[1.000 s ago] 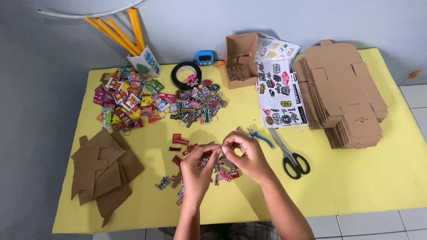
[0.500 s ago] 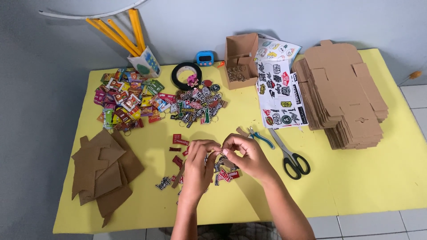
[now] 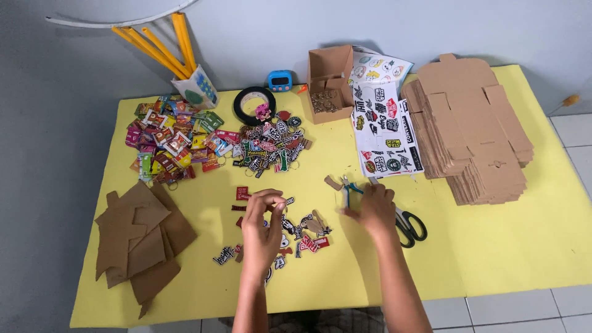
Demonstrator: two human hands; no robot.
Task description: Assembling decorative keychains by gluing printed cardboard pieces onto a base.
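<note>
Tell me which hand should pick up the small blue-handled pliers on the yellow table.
Right. The right hand already rests beside the pliers, fingers nearly touching them. The left hand is raised over the scattered keychain charms, pinching something small, so probably occupied.

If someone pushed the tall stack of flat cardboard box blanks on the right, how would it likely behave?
The stack of box blanks would probably shear and fan out rather than slide as one: its edges already sit staggered. Each sheet looks thin and light, yet the whole pile is likely fairly heavy. It shouldn't roll or tip, lying flat on the yellow table.
</note>
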